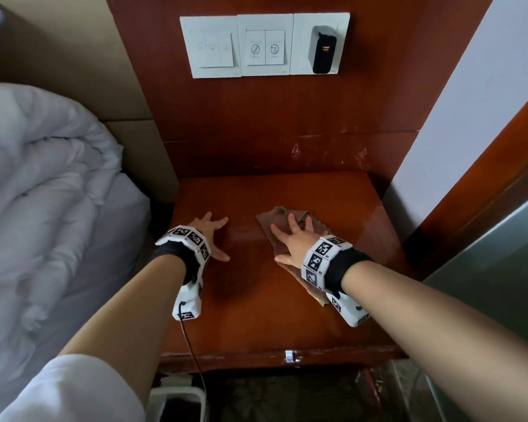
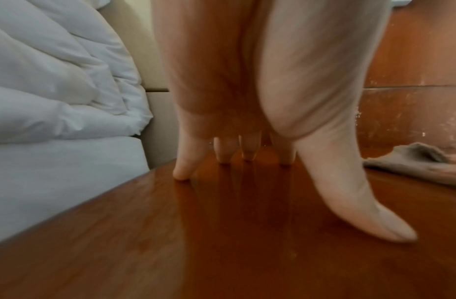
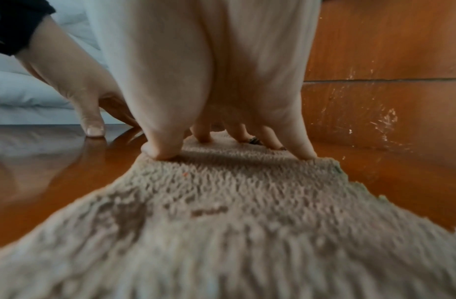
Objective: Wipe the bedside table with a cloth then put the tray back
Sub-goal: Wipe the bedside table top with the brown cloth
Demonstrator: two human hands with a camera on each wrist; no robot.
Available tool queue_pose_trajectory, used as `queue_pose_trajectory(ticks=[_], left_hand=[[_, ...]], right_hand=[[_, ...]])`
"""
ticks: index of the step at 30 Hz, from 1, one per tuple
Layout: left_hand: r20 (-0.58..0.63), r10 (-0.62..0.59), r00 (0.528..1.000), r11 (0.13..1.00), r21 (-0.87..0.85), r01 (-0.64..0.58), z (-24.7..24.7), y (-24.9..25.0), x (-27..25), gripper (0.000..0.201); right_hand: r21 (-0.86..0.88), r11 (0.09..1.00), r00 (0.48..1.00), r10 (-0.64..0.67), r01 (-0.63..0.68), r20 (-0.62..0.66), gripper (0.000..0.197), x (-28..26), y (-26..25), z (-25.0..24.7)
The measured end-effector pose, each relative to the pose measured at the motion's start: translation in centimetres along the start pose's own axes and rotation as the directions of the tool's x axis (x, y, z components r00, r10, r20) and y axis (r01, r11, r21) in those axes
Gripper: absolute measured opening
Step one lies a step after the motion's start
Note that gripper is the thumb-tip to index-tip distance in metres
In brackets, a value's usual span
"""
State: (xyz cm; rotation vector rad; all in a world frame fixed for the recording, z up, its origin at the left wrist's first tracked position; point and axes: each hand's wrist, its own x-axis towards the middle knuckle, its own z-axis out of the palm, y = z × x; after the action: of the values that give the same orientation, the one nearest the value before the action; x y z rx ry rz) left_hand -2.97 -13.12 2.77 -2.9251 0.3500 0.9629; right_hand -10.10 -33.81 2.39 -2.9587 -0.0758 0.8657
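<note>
Both hands lie on the desk (image 1: 287,315) in the head view; the right hand (image 1: 293,242) presses spread fingers flat on the brown cloth (image 1: 275,222), gripping nothing; no tray shows. From the left wrist, the left hand (image 2: 260,101) braces on fingertips, empty. From the right wrist, even palm pressure and overlapping strokes toward the untouched edges would likely serve best.

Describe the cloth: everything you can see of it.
The cloth is brownish-grey with a nubbly, terry-like pile and a ragged edge. It lies spread, slightly rumpled, on the right half of the glossy wooden table. The right hand presses on it with splayed fingers. The left hand rests apart from it.
</note>
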Motion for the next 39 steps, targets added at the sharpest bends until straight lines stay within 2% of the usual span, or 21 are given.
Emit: queue_pose_trajectory(ticks=[10, 19, 39], left_hand=[[-0.032, -0.018, 0.999, 0.993, -0.114, 0.014, 2.8, -1.5, -3.5, 0.105], [-0.01, -0.03, 0.999, 0.99, -0.14, 0.028, 3.3, -1.7, -3.9, 0.109], [-0.011, -0.047, 0.999, 0.988, -0.15, 0.045, 3.0, -1.2, -4.3, 0.109]], right_hand=[[0.009, 1.0, 1.0, -0.02, 0.02, -0.004, 0.076, 3.1, -4.0, -1.0], [-0.01, 1.0, 1.0, -0.001, 0.001, -0.005, 0.074, 5.3, -5.6, -2.2], [-0.14, 0.987, 0.995, -0.074, 0.084, 0.071, 0.077, 0.9, -5.8, 0.0]])
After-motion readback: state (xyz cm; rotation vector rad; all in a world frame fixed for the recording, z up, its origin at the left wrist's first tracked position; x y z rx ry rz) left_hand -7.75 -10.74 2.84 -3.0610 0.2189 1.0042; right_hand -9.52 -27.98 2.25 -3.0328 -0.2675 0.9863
